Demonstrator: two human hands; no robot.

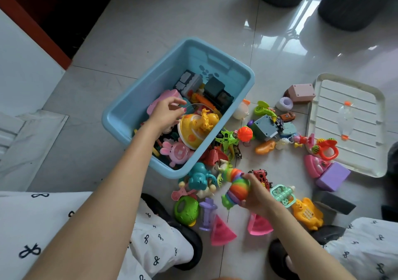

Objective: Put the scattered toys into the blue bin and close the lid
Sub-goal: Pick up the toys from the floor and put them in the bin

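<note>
1. The left hand (167,111) hangs over the blue bin (137,98), fingers loosely bent and holding nothing that I can see, just above the yellow dome toy (195,129).
2. The right hand (257,191) grips the rainbow worm toy (233,188) on the floor (150,32), just beside the bin's near corner.
3. The worm looks jointed; I think it can flop and knock the red truck (261,175) or catch the bin rim.
4. Many toys are scattered on the floor at the bin's right side. The bin already looks crowded, so the white lid (349,124), lying well apart at the right, may not close flat.
</note>
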